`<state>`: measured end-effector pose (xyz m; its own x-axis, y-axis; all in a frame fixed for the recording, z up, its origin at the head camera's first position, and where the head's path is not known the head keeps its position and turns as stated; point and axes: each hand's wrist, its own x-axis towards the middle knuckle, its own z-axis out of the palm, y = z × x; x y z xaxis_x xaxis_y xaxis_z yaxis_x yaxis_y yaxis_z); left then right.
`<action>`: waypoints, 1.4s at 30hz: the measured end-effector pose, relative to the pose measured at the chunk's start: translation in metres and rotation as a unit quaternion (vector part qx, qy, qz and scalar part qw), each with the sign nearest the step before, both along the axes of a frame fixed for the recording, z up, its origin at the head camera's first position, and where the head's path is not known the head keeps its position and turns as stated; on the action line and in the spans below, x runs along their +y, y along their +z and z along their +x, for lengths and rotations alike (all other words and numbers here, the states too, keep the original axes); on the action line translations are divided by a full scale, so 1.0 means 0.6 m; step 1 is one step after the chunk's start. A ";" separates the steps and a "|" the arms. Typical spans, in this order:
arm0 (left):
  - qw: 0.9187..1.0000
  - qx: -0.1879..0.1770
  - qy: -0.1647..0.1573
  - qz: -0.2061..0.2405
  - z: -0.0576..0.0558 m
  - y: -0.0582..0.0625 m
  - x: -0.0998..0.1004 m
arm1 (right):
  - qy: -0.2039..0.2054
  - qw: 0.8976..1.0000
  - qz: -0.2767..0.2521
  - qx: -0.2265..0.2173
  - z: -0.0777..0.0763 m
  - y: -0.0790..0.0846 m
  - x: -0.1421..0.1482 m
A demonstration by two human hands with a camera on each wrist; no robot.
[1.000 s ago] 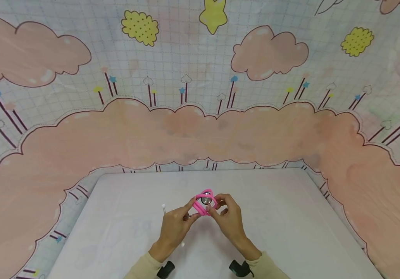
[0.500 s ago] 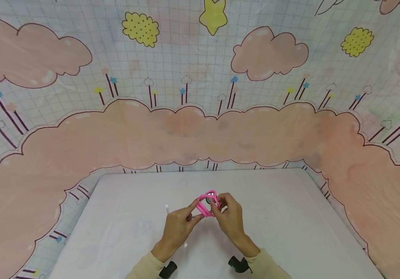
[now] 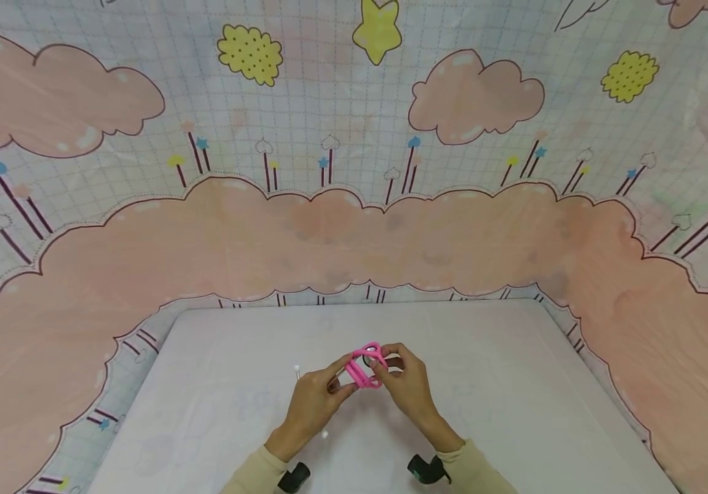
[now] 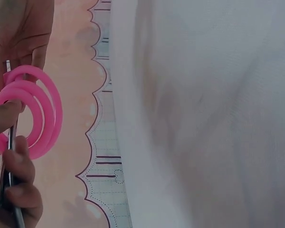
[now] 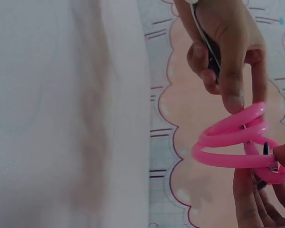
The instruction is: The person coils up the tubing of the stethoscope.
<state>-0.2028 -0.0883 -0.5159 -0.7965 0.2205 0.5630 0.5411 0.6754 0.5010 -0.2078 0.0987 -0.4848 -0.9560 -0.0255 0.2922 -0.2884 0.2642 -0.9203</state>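
A stethoscope with pink tubing (image 3: 359,374) wound into loops is held above the table between both hands. My left hand (image 3: 312,403) pinches the left side of the coil between thumb and index finger, while its other fingers curl around the metal ear tubes (image 4: 10,142). White ear tips (image 3: 297,369) stick out beyond that hand. On the coil's right side, my right hand (image 3: 411,384) pinches the tubing and round chest piece (image 3: 367,359) with thumb and fingers. Its thumb partly covers the chest piece. Stacked pink loops (image 5: 228,138) show from the side in the right wrist view.
Beneath the hands lies a white tabletop (image 3: 502,384) with rounded far corners. A patterned cloth (image 3: 354,237) with peach clouds surrounds it and rises behind. Black wrist cameras (image 3: 426,470) sit at both wrists.
The coil has tilted and shifted slightly, with both hands staying on it. The chest piece, plainly visible a second ago, is now more covered by the tubing and right thumb.
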 end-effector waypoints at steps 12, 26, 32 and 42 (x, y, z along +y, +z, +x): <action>0.995 -0.091 -0.046 0.013 -0.006 -0.002 -0.010 | 0.035 0.994 -0.039 -0.094 0.006 0.019 0.009; 0.989 -0.141 -0.041 0.021 -0.036 -0.025 -0.025 | 0.026 0.987 -0.085 -0.135 -0.018 -0.006 0.013; 0.983 -0.170 -0.053 0.053 -0.055 -0.039 -0.030 | 0.023 0.985 -0.098 -0.143 -0.030 -0.017 0.012; 0.966 -0.238 -0.047 0.086 -0.087 -0.056 -0.028 | 0.000 0.980 -0.123 -0.155 -0.082 -0.085 0.013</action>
